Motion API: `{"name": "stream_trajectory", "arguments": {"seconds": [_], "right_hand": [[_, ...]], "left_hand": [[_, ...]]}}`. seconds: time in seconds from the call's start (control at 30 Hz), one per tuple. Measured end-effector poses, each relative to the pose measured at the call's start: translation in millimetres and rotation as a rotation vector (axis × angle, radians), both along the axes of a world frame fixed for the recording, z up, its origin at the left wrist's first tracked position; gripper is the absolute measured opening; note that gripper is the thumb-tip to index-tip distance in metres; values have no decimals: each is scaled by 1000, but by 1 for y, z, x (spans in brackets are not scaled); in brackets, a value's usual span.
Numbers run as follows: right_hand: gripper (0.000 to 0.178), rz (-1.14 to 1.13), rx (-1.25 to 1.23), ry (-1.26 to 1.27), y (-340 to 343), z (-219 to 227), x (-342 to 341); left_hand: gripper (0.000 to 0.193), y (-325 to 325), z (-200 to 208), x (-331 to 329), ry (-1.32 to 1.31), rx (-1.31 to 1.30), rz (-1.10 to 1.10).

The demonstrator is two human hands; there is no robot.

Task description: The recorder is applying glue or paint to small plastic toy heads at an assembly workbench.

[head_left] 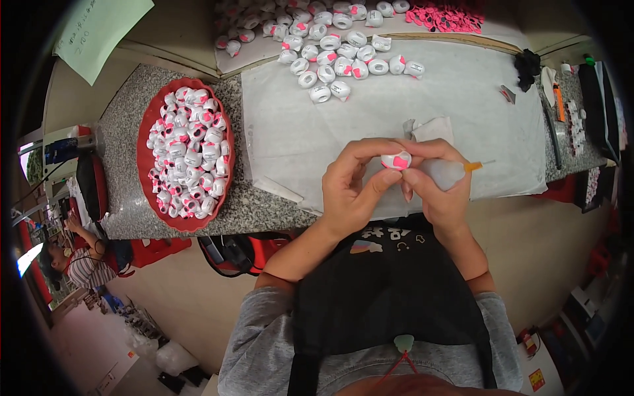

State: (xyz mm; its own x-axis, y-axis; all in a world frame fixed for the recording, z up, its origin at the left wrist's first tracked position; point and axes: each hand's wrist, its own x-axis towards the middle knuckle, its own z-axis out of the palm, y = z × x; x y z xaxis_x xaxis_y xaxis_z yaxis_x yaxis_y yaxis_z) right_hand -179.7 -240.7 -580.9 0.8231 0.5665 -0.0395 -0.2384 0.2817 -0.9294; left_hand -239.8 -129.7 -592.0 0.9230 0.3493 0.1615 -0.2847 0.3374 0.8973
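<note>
Between my two hands, over the near edge of the work surface, is a small white cat-head-shaped piece with a pink bow (396, 161). My left hand (347, 188) pinches it with thumb and fingers. The fingertips of my right hand (441, 201) meet its other side. Tucked in that same right hand is a translucent squeeze bottle (446, 173); its orange needle tip (473, 166) points off to the right. A crumpled white tissue (432, 130) lies just beyond my hands on the white paper sheet (284, 138).
On the left stands a red scalloped tray (142, 155) heaped with similar white-and-pink pieces. More white pieces (330, 42) spread along the back, beside a pile of pink bows (446, 18). An orange-handled tool (559, 102) lies far right. Another person (86, 261) sits at far left.
</note>
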Motion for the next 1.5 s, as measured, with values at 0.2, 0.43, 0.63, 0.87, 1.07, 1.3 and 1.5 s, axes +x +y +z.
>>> {"name": "stream_trajectory", "arguments": {"seconds": [0.2,0.43,0.63,0.87,1.07,1.3,1.5], "right_hand": [[21,133,341,-507,-11,38,-7],[11,276,545,-474,-9,41,-16],[40,212,233,-437,-11,20,-17],[52,-41,-118,-63,-32,12,9],[45,-194,-62,-155,-40,4,15],[31,-167,-46,-176,-56,7,7],[36,-238,-32,-175,-70,12,14]], "left_hand": [[18,0,52,-14,-447,679,27],[44,-16,59,-24,-539,713,214],[23,17,44,-24,-281,580,-50],[29,112,29,-57,244,1212,933],[28,74,36,21,-14,1383,437],[19,39,-7,120,-155,1796,0],[18,27,18,78,34,809,-86]]}}
